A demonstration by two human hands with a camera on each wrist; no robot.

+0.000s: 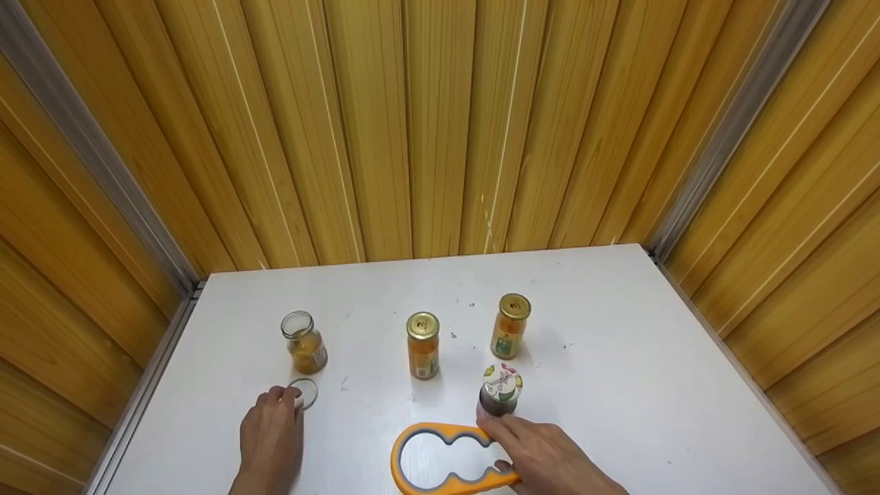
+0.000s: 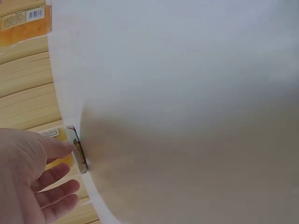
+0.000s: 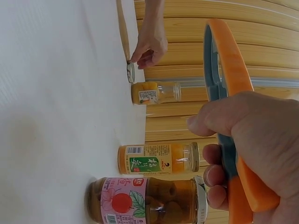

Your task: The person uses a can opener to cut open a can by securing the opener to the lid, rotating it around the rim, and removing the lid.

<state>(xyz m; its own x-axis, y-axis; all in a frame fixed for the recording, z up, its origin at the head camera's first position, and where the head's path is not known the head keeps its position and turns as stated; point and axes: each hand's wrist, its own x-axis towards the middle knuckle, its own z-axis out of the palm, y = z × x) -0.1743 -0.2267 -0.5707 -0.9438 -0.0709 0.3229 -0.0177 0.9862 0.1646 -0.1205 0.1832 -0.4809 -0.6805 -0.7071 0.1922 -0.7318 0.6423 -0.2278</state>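
Observation:
At the table's left, my left hand pinches the edge of a round jar lid, which lies on the tabletop. In the left wrist view the thumb lies against the lid; the index finger is hidden and the other fingers are loosely bent. Just beyond stands an uncapped glass jar with yellow contents. My right hand grips the handle of an orange and grey jar opener, holding it above the table. Close beyond that hand is a dark jar with a fruit-patterned lid and a pink label.
Two capped jars with orange contents stand upright farther back, one jar near the middle and another jar to its right. The white table meets yellow wood-look panels at the back. Similar panels flank both sides.

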